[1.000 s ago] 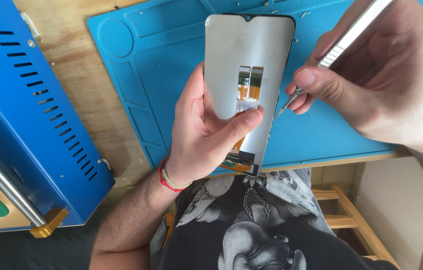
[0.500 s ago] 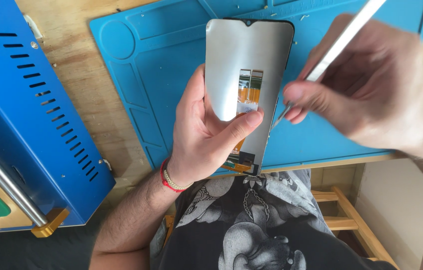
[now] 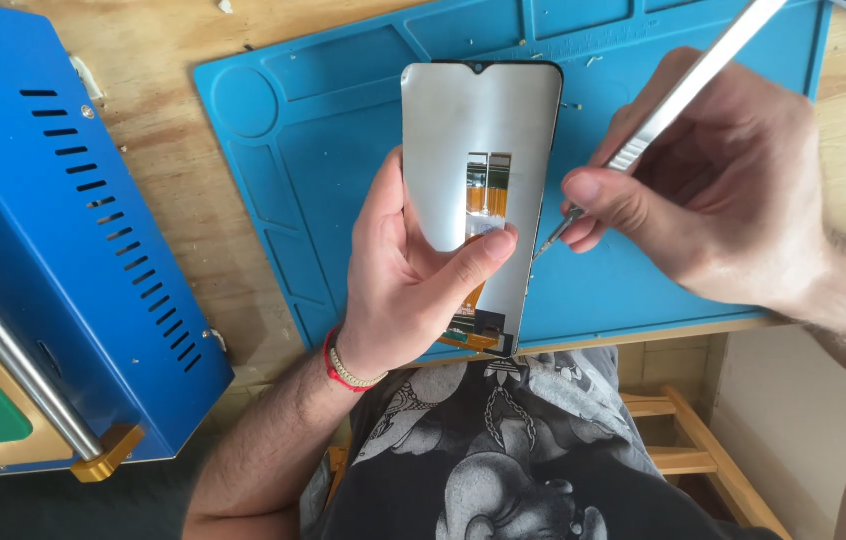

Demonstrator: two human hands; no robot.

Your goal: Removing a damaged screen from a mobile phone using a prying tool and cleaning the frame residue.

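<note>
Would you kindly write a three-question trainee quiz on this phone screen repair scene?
1. True or false: the left hand holds the screen panel with its silver back facing the camera.
2. Which tool does the right hand hold? A) screwdriver B) metal tweezers C) brush
3. Fill in: the tweezer tip sits at the panel's ____ edge as seen in the picture.

Key:
1. True; the thumb presses near the orange flex cable.
2. B.
3. Right, above the blue mat.
</note>
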